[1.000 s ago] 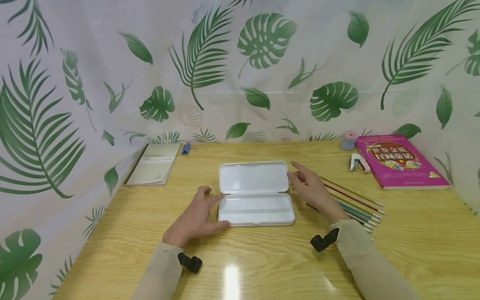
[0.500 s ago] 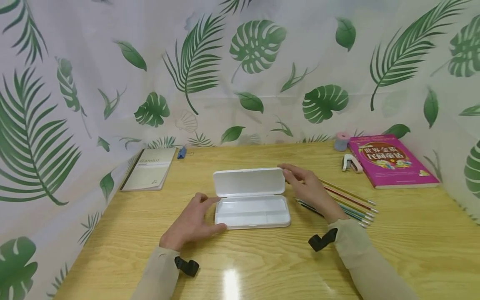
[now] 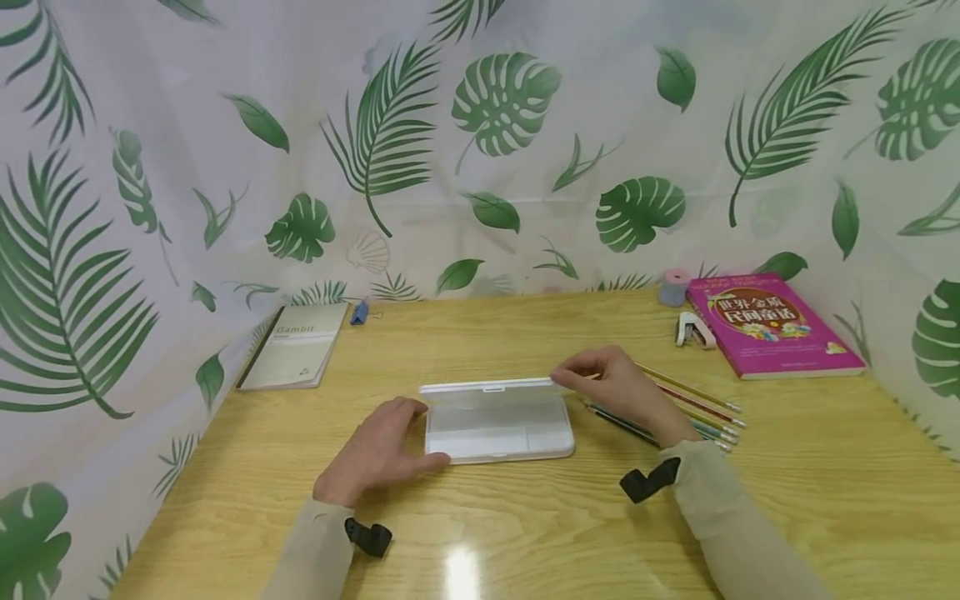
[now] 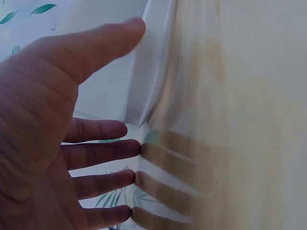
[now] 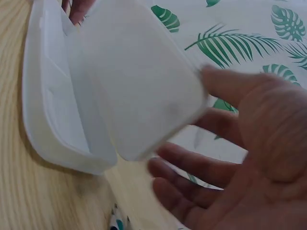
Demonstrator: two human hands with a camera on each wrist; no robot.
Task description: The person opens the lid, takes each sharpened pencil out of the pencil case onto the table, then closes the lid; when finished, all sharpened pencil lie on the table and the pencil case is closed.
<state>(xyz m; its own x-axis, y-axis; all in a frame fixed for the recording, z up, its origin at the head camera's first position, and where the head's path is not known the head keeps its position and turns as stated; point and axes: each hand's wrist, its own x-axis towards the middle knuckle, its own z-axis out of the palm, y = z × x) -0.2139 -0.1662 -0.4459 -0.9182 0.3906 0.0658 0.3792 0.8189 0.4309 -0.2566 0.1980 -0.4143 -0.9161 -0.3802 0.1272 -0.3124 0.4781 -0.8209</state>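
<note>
A white pencil case (image 3: 495,450) lies on the wooden table, its lid (image 3: 465,388) raised and leaning forward over the base. The tray inside is divided and holds nothing. My right hand (image 3: 622,392) pinches the lid's right corner between thumb and index finger; in the right wrist view the other fingers spread below the lid (image 5: 144,76). At the case's left end is my left hand (image 3: 375,454), thumb by the front corner and fingers by the back one. The left wrist view shows those fingers (image 4: 103,151) straight, the thumb over the case's edge (image 4: 153,72).
Several pencils (image 3: 699,404) lie beside and partly under the right forearm. Farther right are a stapler (image 3: 701,332), a magenta book (image 3: 772,325) and a pink-and-blue cylinder (image 3: 673,290). A notebook (image 3: 296,346) and a blue binder clip (image 3: 359,313) lie back left.
My right hand has taken hold of the lid's corner and swung the lid up and forward from lying flat open. The left hand has stayed at the case's left end.
</note>
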